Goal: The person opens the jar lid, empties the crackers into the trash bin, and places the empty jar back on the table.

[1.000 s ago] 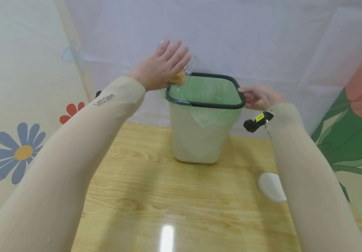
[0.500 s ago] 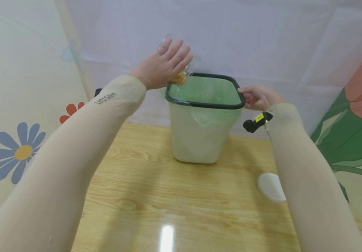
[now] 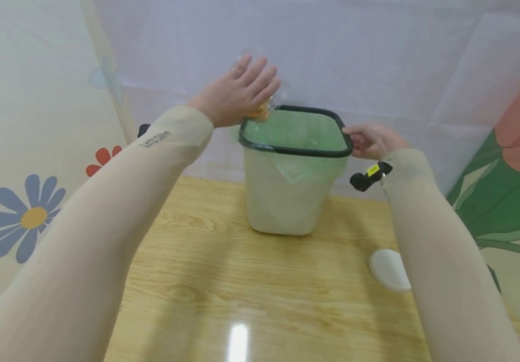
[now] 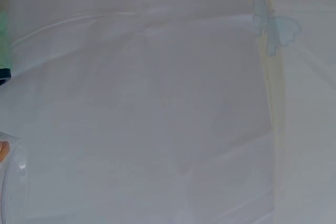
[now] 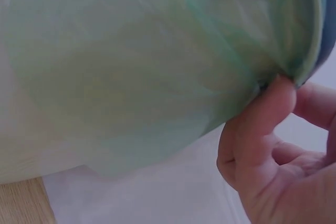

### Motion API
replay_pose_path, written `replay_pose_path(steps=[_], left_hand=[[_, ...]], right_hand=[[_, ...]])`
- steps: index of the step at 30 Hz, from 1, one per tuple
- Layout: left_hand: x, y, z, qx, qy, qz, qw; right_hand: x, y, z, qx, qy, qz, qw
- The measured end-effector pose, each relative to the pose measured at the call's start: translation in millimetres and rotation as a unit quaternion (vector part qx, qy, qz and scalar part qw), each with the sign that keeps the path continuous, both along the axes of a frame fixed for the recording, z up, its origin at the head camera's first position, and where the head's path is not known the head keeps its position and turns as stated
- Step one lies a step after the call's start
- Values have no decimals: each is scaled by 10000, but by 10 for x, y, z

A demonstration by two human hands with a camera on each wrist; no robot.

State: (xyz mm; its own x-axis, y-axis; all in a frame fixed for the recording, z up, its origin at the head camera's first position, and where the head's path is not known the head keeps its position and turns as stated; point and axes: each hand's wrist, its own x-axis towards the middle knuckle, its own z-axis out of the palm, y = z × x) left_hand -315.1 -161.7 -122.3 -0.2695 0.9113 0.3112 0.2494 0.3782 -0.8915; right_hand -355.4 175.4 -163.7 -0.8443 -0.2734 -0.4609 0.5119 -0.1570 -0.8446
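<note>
A pale trash can (image 3: 287, 196) with a dark rim stands upright on the table, lined with a thin green bag (image 3: 300, 168) folded over its edge. At the can's left rim, my left hand (image 3: 240, 95) holds a clear plastic package (image 3: 274, 100) with orange contents (image 3: 260, 111). Its fingers lie fairly straight over the package, and the thumb is hidden. A sliver of the package shows at the left wrist view's left edge. With thumb and fingers, my right hand (image 3: 373, 141) pinches the rim on the right side. The right wrist view shows the fingertips (image 5: 283, 95) against the liner and rim.
On the wooden table (image 3: 260, 281), a white round object (image 3: 388, 270) lies partly behind my right forearm. A pale cloth backdrop (image 3: 377, 60) hangs close behind the can. Flower-printed panels (image 3: 33, 218) border both sides.
My left hand has shifted slightly to the right with the plastic package. The trash can and my right hand look almost unmoved.
</note>
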Motion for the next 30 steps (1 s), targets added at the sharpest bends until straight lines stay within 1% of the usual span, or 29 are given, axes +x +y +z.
replay_pose_path(steps=[4, 8, 16, 23, 26, 30], left_hand=[[-7, 25, 22, -36, 22, 60, 10000], [4, 24, 44, -7, -91, 120, 9999], [-16, 28, 83, -63, -45, 34, 10000], [-1, 28, 117, -260, 65, 176, 9995], [-12, 27, 123, -243, -8, 185, 9995], [-31, 38, 122, -320, -101, 301, 9990]], right_hand=[[1, 4, 1, -8, 10, 35, 10000], [-9, -12, -17, 92, 31, 40, 9999], [-20, -27, -16, 80, 4, 42, 10000], [-37, -38, -31, 184, 85, 68, 9998], [-42, -43, -34, 160, 103, 95, 9998], [-49, -43, -34, 162, 95, 132, 9997]])
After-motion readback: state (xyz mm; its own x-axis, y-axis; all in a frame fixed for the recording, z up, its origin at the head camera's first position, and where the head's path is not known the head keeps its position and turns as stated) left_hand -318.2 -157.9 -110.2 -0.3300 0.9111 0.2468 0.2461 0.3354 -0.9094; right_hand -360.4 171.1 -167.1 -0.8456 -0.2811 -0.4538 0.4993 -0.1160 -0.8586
